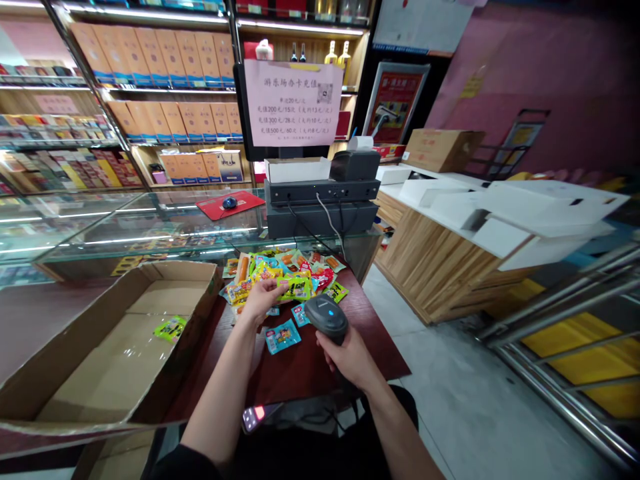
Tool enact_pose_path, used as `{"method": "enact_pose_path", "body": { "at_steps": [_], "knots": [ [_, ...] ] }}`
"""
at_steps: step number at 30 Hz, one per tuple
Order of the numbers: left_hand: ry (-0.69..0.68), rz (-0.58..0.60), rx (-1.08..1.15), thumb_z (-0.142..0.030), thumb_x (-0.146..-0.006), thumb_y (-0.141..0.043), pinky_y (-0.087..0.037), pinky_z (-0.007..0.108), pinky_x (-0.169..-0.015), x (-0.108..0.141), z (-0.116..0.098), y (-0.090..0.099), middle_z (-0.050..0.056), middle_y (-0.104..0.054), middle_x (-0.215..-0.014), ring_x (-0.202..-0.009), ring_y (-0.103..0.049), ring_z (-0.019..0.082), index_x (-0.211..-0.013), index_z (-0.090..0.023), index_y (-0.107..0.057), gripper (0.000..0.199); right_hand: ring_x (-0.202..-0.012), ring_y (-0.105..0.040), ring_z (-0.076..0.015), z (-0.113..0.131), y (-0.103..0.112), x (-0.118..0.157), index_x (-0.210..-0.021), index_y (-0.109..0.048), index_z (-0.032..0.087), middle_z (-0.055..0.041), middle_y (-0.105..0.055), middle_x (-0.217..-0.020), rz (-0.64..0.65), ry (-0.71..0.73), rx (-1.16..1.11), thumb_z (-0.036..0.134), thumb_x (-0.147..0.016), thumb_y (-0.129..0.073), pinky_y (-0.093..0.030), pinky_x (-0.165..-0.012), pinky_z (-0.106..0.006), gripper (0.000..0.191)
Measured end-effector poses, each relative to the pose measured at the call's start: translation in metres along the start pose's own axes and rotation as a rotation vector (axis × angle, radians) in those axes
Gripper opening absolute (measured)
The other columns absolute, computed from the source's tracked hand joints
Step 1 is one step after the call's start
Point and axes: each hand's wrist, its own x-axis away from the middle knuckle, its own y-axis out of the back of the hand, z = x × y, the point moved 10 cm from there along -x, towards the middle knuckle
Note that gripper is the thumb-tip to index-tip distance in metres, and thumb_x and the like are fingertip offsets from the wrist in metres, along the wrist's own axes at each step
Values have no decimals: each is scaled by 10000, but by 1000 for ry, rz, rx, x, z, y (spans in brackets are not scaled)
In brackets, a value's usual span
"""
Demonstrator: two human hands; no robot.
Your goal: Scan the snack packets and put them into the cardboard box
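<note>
My right hand [349, 357] is wrapped round the handle of a dark barcode scanner [326, 316], its head turned toward a heap of snack packets. Between the fingers of my left hand [262, 300] is a yellow-green snack packet [296, 289], held at its left end above the heap. Red, yellow and orange packets [323, 277] lie behind it. A blue snack packet [283, 337] rests on the dark red table [320, 373] between my hands, and a smaller blue one [301, 315] is partly covered by the scanner. One green packet [171, 328] lies in the open cardboard box [200, 293] to the left.
Behind the heap stand a glass counter [150, 230] and a dark cash register [323, 217] with cables hanging down. A phone [253, 417] sits by the table's front edge. Metal rails [560, 333] and a wooden counter [440, 267] are to the right.
</note>
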Motion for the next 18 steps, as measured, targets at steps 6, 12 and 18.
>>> {"method": "enact_pose_path", "body": {
  "at_steps": [6, 12, 18],
  "knots": [
    [-34, -29, -106, -409, -537, -937, -528, 224, -575, 0, -4, 3, -8, -657, -658, -592, -625, 106, -708, -133, -650, 433, -346, -497, -118, -2, -2, 0, -729, -559, 209, 55, -527, -437, 13, -10, 7, 466, -824, -671, -395, -379, -221, 296],
    [-23, -20, -84, -384, -536, -933, -530, 222, -590, 0, -3, 3, 0, -671, -679, -608, -631, 106, -728, -127, -668, 416, -338, -489, -112, -1, -1, 0, -751, -553, 206, 64, -526, -428, 2, 0, 12, 472, -821, -666, -388, -379, -214, 297],
    [-23, -39, -48, -408, -574, -931, -623, 336, -735, 6, -10, 11, 36, -709, -740, -754, -720, 190, -745, -138, -667, 415, -351, -504, -123, -1, 1, -2, -751, -580, 198, 56, -540, -440, -4, -21, 13, 494, -784, -690, -395, -390, -227, 318]
  ]
}}
